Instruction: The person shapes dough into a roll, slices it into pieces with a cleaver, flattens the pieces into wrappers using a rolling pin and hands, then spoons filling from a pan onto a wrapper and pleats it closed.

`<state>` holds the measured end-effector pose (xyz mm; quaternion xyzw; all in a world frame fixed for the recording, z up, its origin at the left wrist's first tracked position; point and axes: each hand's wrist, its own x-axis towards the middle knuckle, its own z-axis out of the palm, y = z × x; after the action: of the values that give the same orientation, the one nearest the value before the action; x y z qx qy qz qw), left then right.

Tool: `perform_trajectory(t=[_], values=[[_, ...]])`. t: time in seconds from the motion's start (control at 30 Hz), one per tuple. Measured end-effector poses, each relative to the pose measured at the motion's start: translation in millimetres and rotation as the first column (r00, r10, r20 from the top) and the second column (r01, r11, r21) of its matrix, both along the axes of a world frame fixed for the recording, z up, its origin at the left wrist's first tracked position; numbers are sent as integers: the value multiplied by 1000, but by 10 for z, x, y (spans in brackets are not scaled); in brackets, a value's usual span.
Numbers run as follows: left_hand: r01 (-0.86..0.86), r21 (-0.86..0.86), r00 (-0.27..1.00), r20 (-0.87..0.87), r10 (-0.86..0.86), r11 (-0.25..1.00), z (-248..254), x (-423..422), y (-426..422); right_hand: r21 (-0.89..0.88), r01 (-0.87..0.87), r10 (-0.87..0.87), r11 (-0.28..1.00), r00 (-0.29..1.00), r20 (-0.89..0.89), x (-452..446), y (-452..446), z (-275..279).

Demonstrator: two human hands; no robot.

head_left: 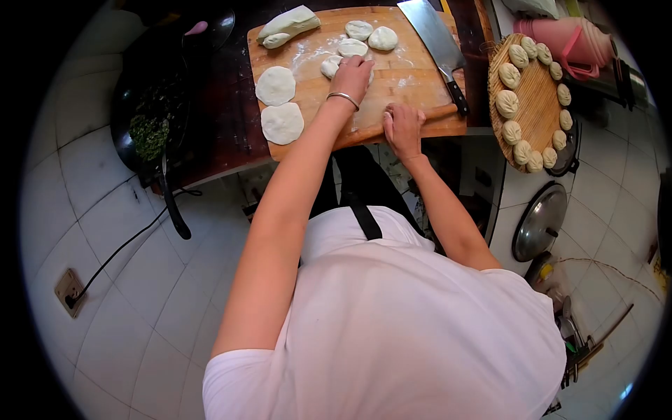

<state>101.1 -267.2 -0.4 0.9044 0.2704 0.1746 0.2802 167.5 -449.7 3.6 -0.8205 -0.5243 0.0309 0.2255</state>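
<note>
My left hand [352, 80], with a bangle at the wrist, reaches over the board with its fingers curled down onto a small dough piece [331, 67], partly covered by the hand. Beyond it lie more flattened dough pieces [358, 29]. My right hand [404, 131] is closed round a wooden rolling pin [364, 134] along the board's near edge. Two rolled dough wrappers [276, 85] rest at the left of the floured cutting board [420, 70]. A thick dough roll [290, 25] sits at the far left, and a cleaver [434, 36] lies on the right side.
To the right, a round woven tray [537, 105] carries several pleated buns. A pan [122, 133] with chopped green filling [148, 136] stands left, its handle sticking out toward me. A pot lid [539, 222] and a pink thermos [567, 43] are at the right.
</note>
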Motion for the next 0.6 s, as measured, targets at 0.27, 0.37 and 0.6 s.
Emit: perform_trajectory(t=[0.27,0.37,0.6], values=[[-218,-416,889,-458,3,883,180,-637,-295,-90,220,-203,971,964,170,-106,288,66],[-163,-144,935,-338,106,976,131,-644,-147,-75,321,-303,944,934,191,98,927,-31],[-333,-481,923,-343,176,811,43,-761,-101,-32,62,-61,998,998,32,-225,114,-2]])
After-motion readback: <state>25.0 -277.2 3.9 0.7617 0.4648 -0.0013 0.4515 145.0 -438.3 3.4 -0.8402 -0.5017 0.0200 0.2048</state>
